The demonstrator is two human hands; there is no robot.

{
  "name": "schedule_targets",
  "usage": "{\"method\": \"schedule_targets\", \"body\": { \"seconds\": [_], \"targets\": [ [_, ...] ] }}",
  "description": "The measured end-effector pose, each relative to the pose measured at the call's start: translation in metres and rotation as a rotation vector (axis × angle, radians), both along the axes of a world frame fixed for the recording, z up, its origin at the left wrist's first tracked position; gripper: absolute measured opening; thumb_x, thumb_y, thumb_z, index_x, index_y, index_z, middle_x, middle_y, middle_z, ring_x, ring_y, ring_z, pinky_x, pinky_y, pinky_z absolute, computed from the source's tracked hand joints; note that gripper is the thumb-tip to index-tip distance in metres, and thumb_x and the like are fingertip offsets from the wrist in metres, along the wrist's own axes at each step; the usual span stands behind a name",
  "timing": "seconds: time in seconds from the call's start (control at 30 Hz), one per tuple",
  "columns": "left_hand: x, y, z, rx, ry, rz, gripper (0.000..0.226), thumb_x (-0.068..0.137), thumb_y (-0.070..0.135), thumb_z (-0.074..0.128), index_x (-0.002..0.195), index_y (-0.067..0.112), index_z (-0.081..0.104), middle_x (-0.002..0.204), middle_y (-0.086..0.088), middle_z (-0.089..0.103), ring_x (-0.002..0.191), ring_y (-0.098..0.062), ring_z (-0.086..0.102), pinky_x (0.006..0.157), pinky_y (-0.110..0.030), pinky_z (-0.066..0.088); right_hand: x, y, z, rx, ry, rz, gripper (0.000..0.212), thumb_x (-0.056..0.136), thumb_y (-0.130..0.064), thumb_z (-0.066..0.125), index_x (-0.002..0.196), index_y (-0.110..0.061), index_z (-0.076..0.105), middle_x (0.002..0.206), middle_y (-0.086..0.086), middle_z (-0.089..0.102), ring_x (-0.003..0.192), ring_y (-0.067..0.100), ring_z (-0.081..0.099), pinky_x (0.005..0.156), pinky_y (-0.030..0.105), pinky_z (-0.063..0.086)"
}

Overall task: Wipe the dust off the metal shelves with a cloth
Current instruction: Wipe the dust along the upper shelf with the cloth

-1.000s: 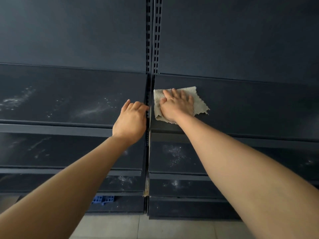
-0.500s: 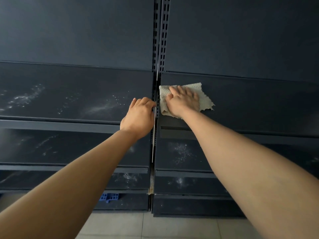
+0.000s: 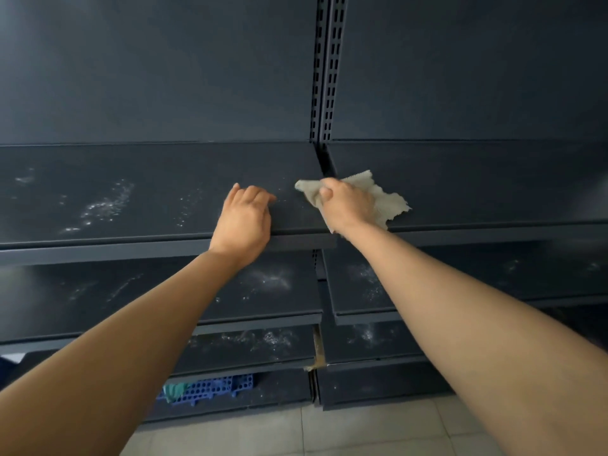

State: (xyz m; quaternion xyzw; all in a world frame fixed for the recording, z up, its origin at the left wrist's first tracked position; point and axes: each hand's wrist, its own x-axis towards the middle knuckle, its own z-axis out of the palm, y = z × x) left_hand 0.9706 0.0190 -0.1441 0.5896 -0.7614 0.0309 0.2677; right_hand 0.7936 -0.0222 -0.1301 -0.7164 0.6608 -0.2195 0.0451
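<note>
You see two hands: left hand (image 3: 243, 222) and right hand (image 3: 345, 205). There is one cloth (image 3: 385, 202). Two slotted posts (image 3: 325, 70) stand at 12 o'clock. One blue crate (image 3: 210, 388) lies at 7 o'clock.

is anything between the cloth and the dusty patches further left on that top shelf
Yes: the left hand rests on the dark metal top shelf, directly between the beige cloth gripped by the right hand and the white dust streaks. Nothing else stands there.

Dim, soft focus, wide-angle edge bending
</note>
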Motion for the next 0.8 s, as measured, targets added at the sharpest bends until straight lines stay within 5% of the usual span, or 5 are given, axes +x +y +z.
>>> {"method": "schedule_targets", "body": {
  "seconds": [0.07,0.13,0.4,0.8],
  "targets": [
    [0.019,0.0,0.001,-0.004,-0.028,0.006,0.031,0.088,-0.002,0.04,0.114,0.0,0.058,0.109,-0.017,0.059,0.103,-0.036,0.051,0.115,-0.041,0.015,0.027,0.004,-0.001,0.073,0.057,0.109,0.041,0.104,-0.026,0.024,0.138,-0.02,0.047,0.142,0.002,0.049,0.129,0.024,0.042,0.098,0.038,0.032],
    [0.035,-0.002,0.0,-0.008,-0.05,0.002,0.03,0.088,-0.003,0.041,0.113,-0.001,0.058,0.107,-0.018,0.06,0.102,-0.037,0.052,0.114,-0.043,0.017,0.051,0.004,-0.001,0.142,0.117,0.164,0.045,0.104,-0.028,0.022,0.147,-0.021,0.033,0.156,-0.002,0.029,0.144,0.022,0.021,0.113,0.041,0.019],
    [0.059,-0.014,-0.006,-0.018,-0.033,-0.032,0.03,0.091,0.003,0.04,0.115,0.002,0.057,0.113,-0.015,0.058,0.107,-0.034,0.051,0.115,-0.04,0.012,0.08,-0.012,-0.005,0.258,0.137,0.108,0.048,0.103,-0.039,0.016,0.151,-0.035,0.021,0.161,-0.009,0.011,0.148,0.017,0.002,0.118,0.044,0.0],
    [0.052,-0.035,-0.005,0.028,-0.012,-0.025,0.033,0.095,0.013,0.035,0.121,0.006,0.052,0.121,-0.01,0.054,0.116,-0.026,0.046,0.116,-0.036,0.002,0.083,-0.066,-0.006,0.303,0.244,0.075,0.05,0.102,-0.037,0.011,0.152,-0.034,0.011,0.162,-0.006,0.002,0.148,0.021,-0.002,0.118,0.047,0.0]
  ]
}}
